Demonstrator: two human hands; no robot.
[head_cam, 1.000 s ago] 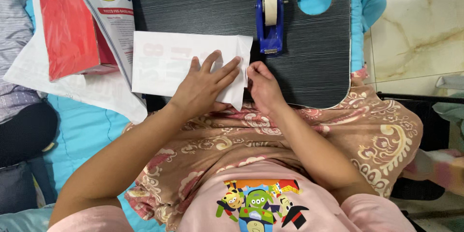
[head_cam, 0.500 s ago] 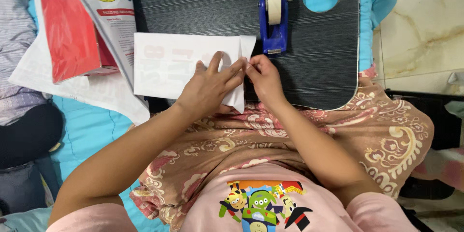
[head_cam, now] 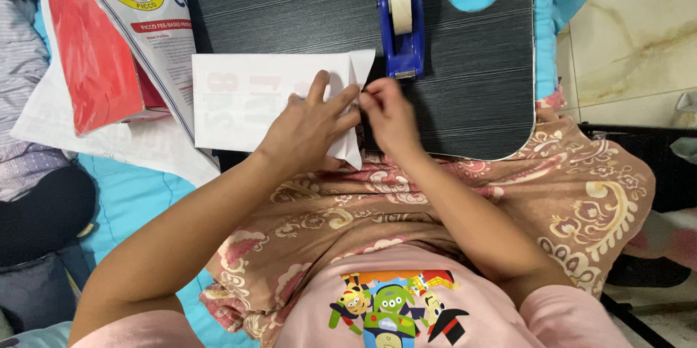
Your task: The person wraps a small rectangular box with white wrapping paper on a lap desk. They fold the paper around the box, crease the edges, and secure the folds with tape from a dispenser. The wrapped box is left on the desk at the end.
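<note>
white envelope point(head_cam: 254, 101) is lying on the black lap desk point(head_cam: 465, 87), beside the blue tape dispenser point(head_cam: 401, 29). left hand point(head_cam: 308, 127) is pressing flat on it; right hand point(head_cam: 388, 112) is pinching its folded end. it looks light, thin and easily creased, so edges seem best for gripping.

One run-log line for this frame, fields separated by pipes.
left hand flat on white paper sheet | right hand pinching its folded right edge | blue tape dispenser beyond | black wood-grain lap desk underneath
</note>
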